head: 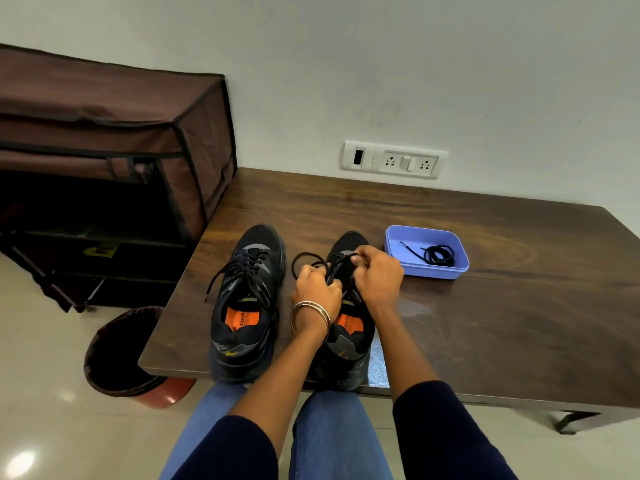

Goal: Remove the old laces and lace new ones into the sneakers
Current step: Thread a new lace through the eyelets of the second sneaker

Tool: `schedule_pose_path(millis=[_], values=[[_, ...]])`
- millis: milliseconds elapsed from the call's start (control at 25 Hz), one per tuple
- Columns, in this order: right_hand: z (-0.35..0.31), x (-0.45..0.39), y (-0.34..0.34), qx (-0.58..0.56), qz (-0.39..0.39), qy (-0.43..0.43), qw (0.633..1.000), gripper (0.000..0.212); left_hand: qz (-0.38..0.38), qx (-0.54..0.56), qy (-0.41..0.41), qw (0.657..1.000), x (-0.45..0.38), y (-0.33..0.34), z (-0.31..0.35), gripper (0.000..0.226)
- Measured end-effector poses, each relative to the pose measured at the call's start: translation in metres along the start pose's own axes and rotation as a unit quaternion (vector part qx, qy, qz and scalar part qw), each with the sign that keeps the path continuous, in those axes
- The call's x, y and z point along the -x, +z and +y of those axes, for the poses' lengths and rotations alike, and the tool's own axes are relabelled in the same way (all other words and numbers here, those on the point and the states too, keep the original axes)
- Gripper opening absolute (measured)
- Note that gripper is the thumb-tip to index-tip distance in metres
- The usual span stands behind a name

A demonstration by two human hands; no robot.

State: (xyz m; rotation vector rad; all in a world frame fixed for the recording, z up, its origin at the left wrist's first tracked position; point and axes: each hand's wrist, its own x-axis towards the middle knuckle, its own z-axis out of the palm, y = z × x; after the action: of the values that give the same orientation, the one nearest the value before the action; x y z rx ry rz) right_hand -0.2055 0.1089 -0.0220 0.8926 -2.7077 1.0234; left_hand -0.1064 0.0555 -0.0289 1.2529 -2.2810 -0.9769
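Sitting at a dark wood bench [485, 306] with two black sneakers parked side by side near the front edge, toes pointing at the wall. The left sneaker [247, 299] is laced up, its lace ends loose and one trailing off toward the bench's left edge, orange insole showing inside. The right sneaker [346, 327] is the one getting handled: both hands are on top of it around the eyelets. The left hand [317, 289], with metal bangles [309, 315] on the wrist, is closed on the black lace [304, 259], which loops out in a big arc to the left of the shoe's toe. The right hand [375, 275] is pinched shut on the same lace up near the front eyelets, fingertips curled in.

Just right of that shoe, close to the right hand, sits a light blue plastic tray [398, 237] with a coiled black spare lace [439, 255] inside, one end straggling out across the tray floor.

Off the bench's left side there's a brown fabric shoe rack [114, 133] and a dark waste bin [121, 355] on the floor. A white socket panel [393, 160] is on the wall behind the bench.
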Motion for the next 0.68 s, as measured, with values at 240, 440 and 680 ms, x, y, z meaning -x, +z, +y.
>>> schedule_pose_path(millis=[240, 440, 680], values=[[-0.008, 0.002, -0.003, -0.253, -0.021, 0.175, 0.951, 0.018, -0.007, -0.019, 0.001, 1.000, 0.001, 0.000, 0.001, 0.030], [-0.003, 0.000, -0.007, -0.341, -0.081, 0.205, 0.914, 0.020, -0.020, -0.056, 0.007, 0.998, 0.004, -0.002, 0.004, 0.033], [0.008, -0.005, -0.024, -0.467, -0.102, 0.222, 0.850, 0.024, -0.013, -0.073, 0.030, 0.997, 0.005, -0.003, 0.008, 0.030]])
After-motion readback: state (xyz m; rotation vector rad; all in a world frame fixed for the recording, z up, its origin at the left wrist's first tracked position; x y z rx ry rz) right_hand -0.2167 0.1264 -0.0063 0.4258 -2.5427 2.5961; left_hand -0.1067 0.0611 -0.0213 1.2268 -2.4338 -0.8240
